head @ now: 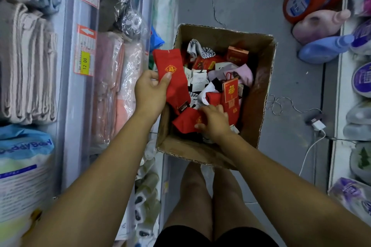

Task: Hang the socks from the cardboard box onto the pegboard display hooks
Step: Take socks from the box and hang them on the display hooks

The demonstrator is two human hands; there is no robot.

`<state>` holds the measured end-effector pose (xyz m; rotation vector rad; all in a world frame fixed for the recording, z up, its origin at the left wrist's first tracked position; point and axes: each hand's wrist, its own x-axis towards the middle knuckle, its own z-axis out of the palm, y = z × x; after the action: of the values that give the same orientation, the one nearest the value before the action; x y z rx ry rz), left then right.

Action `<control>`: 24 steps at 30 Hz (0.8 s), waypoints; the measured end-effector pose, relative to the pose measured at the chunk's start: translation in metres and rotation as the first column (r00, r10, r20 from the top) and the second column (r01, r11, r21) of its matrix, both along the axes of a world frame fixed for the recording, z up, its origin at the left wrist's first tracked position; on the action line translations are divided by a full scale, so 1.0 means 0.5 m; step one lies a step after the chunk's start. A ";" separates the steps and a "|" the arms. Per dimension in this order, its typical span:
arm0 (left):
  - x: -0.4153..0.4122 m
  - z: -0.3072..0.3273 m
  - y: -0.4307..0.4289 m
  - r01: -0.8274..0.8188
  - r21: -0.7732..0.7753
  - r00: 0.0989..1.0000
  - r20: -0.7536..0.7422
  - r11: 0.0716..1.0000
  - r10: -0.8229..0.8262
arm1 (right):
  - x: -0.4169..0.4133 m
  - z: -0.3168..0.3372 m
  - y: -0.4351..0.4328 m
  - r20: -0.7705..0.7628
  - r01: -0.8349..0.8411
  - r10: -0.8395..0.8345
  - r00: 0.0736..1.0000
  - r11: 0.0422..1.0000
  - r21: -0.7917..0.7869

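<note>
A: From the head view, what is the person doing at the cardboard box (259, 94)?

B: The person is standing over it and picking socks out. The left hand (149, 91) is clamped on a red sock (172, 74), thumb pressing its gold emblem, holding it above the box's left rim. The right hand (213, 121) is reaching inside the box near its front wall, fingers closing on a second red sock (185, 121); whether that grip is firm, one cannot tell.

A: Where are the rest of the socks?

B: They are lying jumbled inside the box, red carded pairs (230, 90) among white and pink ones.

A: And the pegboard hooks?

B: They are not showing here. Only the shelves (80, 86) left of the box are.

A: So which step is this?

B: Gathering, it seems. The next move is probably calling for lifting both socks clear and finding each hanger tab to thread onto a hook.
</note>
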<state>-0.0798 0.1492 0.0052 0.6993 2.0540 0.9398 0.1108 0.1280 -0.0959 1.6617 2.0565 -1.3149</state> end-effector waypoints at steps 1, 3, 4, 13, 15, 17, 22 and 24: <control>0.001 0.002 0.000 -0.015 0.003 1.000 0.015 1.000 0.015 | -0.001 -0.004 0.002 0.013 0.022 -0.022 1.000 0.999 0.029; 0.001 0.005 0.000 -0.036 0.010 0.997 0.067 0.999 0.035 | 0.004 0.003 0.008 0.025 0.042 -0.044 0.999 0.998 0.047; 0.003 0.009 -0.001 -0.044 0.013 0.995 0.088 0.999 0.043 | 0.010 0.009 0.007 0.013 0.056 -0.056 0.998 0.998 0.026; 0.008 0.113 -0.057 -0.034 0.047 0.953 0.303 0.998 0.018 | 0.103 0.206 -0.015 -0.327 0.413 -0.484 0.812 0.871 -0.265; 0.014 0.152 -0.076 -0.011 0.076 0.942 0.335 0.997 -0.015 | 0.114 0.269 -0.022 -0.361 0.434 -0.505 0.784 0.862 -0.263; 0.021 0.187 -0.097 0.011 0.105 0.926 0.374 0.994 -0.050 | 0.121 0.328 -0.027 -0.398 0.451 -0.526 0.752 0.850 -0.270; 0.042 0.271 -0.138 0.057 0.179 0.908 0.400 0.982 -0.126 | 0.123 0.480 -0.028 -0.479 0.472 -0.541 0.692 0.840 -0.267; 0.056 0.307 -0.149 0.099 0.213 0.889 0.420 0.972 -0.183 | 0.118 0.529 -0.022 -0.505 0.447 -0.546 0.669 0.838 -0.314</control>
<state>-0.0518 0.0747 0.1586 0.6548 1.5127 1.1006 0.1698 0.1169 0.1687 2.0131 1.6981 -2.3680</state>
